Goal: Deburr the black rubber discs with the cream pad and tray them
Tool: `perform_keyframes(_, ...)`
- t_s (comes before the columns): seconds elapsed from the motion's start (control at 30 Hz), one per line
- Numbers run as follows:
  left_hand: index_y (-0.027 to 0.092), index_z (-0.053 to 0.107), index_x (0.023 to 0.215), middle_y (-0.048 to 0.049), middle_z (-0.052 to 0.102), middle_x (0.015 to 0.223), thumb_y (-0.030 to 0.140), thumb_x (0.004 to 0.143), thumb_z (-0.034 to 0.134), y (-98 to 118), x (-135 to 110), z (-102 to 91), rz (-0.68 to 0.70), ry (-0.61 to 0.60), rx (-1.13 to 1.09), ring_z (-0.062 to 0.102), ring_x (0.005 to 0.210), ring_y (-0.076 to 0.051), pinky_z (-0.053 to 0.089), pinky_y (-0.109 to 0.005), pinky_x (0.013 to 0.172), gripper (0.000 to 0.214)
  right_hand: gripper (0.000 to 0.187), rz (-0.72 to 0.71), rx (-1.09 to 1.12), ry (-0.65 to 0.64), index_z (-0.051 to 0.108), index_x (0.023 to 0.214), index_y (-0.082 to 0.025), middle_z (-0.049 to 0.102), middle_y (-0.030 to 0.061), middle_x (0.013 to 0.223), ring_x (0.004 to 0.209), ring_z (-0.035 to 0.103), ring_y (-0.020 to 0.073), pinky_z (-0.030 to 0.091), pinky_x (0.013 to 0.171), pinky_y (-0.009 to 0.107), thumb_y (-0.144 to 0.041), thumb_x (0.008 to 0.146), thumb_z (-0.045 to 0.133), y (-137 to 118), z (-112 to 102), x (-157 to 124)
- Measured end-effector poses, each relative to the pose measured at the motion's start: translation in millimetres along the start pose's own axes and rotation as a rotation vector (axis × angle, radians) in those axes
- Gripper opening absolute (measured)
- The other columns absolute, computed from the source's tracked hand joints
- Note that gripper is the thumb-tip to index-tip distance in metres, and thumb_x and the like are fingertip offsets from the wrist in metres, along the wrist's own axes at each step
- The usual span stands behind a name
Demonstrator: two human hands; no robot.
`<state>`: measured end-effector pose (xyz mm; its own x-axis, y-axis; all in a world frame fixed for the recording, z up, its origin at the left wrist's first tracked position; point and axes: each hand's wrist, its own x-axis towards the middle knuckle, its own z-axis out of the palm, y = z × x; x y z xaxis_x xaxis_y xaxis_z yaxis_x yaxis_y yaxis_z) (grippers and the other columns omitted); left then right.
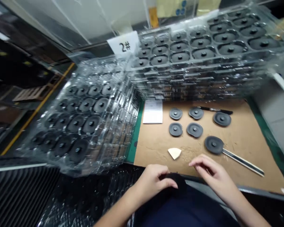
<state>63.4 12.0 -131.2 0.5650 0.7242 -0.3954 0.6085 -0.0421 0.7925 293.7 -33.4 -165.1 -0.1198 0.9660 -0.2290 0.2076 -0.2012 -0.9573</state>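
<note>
My left hand (155,179) is closed, its thumb over the edge of a black disc (178,181) held low in front of my dark blue clothing. Over the near edge of the cardboard, my right hand (210,171) has its fingers curled and the thumb close to the index fingertip, with nothing visible between them. A cream wedge-shaped pad (174,153) lies just beyond both hands. Right of it, a grey disc with a centre knob (213,144) touches the end of a flat strip (243,161). Several similar discs (194,130) lie farther back.
Clear plastic trays of discs are stacked at the left (71,126) and along the back (180,60). On the cardboard sheet (153,145) lie a white paper (153,112) and a black pen-like tool (215,109). A "2#" sign (124,44) stands behind.
</note>
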Motion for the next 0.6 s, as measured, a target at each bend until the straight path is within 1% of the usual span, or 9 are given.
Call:
perform_keyframes(0.03, 0.014, 0.060, 0.058, 0.0018, 0.056, 0.054, 0.049, 0.068, 0.069, 0.7, -5.9, -7.0, -0.021, 0.014, 0.031, 0.048, 0.053, -0.011, 0.031, -0.022, 0.050, 0.037, 0.018, -0.060, -0.093, -0.020, 0.063, 0.088, -0.020, 0.062, 0.0045, 0.088, 0.084, 0.061, 0.0157, 0.049, 0.074, 0.025, -0.025, 0.087, 0.046, 9.4, -0.3, 3.2)
perform_keyframes(0.1, 0.015, 0.063, 0.064, 0.0011, 0.060, 0.060, 0.045, 0.071, 0.069, 8.1, -22.9, -26.5, -0.063, 0.018, 0.111, 0.053, 0.059, -0.012, 0.034, -0.021, 0.053, 0.031, 0.022, -0.155, -0.221, -0.083, 0.063, 0.085, -0.020, 0.063, 0.0053, 0.090, 0.087, 0.062, 0.0173, 0.050, 0.075, 0.026, -0.022, 0.087, 0.041, 27.1, 1.2, 10.3)
perform_keyframes(0.17, 0.016, 0.064, 0.070, 0.0005, 0.063, 0.067, 0.044, 0.075, 0.065, 23.3, -45.2, -52.2, -0.124, -0.017, 0.241, 0.056, 0.066, -0.013, 0.037, -0.021, 0.059, 0.028, 0.025, -0.174, -0.294, -0.102, 0.064, 0.086, -0.021, 0.065, 0.0045, 0.084, 0.081, 0.064, 0.0167, 0.052, 0.071, 0.024, -0.024, 0.088, 0.039, 40.6, 5.3, 16.2)
perform_keyframes(0.27, 0.020, 0.065, 0.075, 0.0023, 0.066, 0.072, 0.041, 0.078, 0.064, 52.9, -76.8, -99.7, -0.153, -0.045, 0.256, 0.059, 0.069, -0.012, 0.041, -0.019, 0.063, 0.022, 0.028, -0.158, -0.369, -0.033, 0.064, 0.100, -0.022, 0.068, 0.0041, 0.087, 0.081, 0.066, 0.0160, 0.053, 0.072, 0.023, -0.029, 0.092, 0.037, 52.9, 14.0, 21.3)
perform_keyframes(0.33, 0.023, 0.067, 0.086, 0.0027, 0.069, 0.085, 0.037, 0.082, 0.060, 69.9, -86.6, -135.2, -0.155, 0.049, 0.305, 0.062, 0.079, -0.012, 0.044, -0.019, 0.073, 0.016, 0.028, -0.194, -0.431, 0.016, 0.063, 0.104, -0.023, 0.069, 0.0045, 0.095, 0.086, 0.066, 0.0169, 0.053, 0.077, 0.025, -0.033, 0.092, 0.040, 58.9, 19.6, 23.7)
perform_keyframes(0.37, 0.023, 0.066, 0.091, 0.0026, 0.069, 0.091, 0.037, 0.082, 0.060, 76.2, -85.9, -153.5, -0.130, 0.175, 0.380, 0.062, 0.084, -0.012, 0.044, -0.020, 0.077, 0.018, 0.027, -0.226, -0.468, 0.043, 0.064, 0.103, -0.023, 0.070, 0.0044, 0.097, 0.087, 0.067, 0.0175, 0.053, 0.077, 0.026, -0.034, 0.092, 0.041, 61.7, 22.0, 24.9)
perform_keyframes(0.43, 0.021, 0.065, 0.098, 0.0010, 0.068, 0.098, 0.040, 0.081, 0.059, 83.7, -71.8, -190.0, -0.084, 0.468, 0.590, 0.060, 0.090, -0.014, 0.042, -0.023, 0.082, 0.027, 0.026, -0.289, -0.529, 0.125, 0.065, 0.099, -0.023, 0.071, 0.0043, 0.097, 0.086, 0.068, 0.0189, 0.054, 0.075, 0.027, -0.034, 0.092, 0.043, 67.0, 25.9, 27.2)
perform_keyframes(0.5, 0.014, 0.064, 0.100, -0.0023, 0.065, 0.105, 0.042, 0.083, 0.055, 84.9, -42.0, -225.0, -0.042, 0.709, 0.809, 0.056, 0.097, -0.015, 0.036, -0.028, 0.093, 0.034, 0.026, -0.332, -0.558, 0.200, 0.066, 0.097, -0.022, 0.071, 0.0052, 0.095, 0.085, 0.069, 0.0203, 0.054, 0.074, 0.028, -0.032, 0.092, 0.043, 70.3, 28.4, 29.2)
perform_keyframes(0.6, 0.005, 0.061, 0.106, -0.0086, 0.055, 0.127, 0.047, 0.085, 0.049, 77.9, 20.5, -271.8, -0.106, 0.828, 0.859, 0.040, 0.122, -0.023, 0.023, -0.037, 0.104, 0.048, 0.026, -0.353, -0.557, 0.220, 0.066, 0.099, -0.020, 0.071, 0.0065, 0.097, 0.086, 0.069, 0.0218, 0.055, 0.077, 0.032, -0.028, 0.092, 0.042, 70.8, 29.4, 31.6)
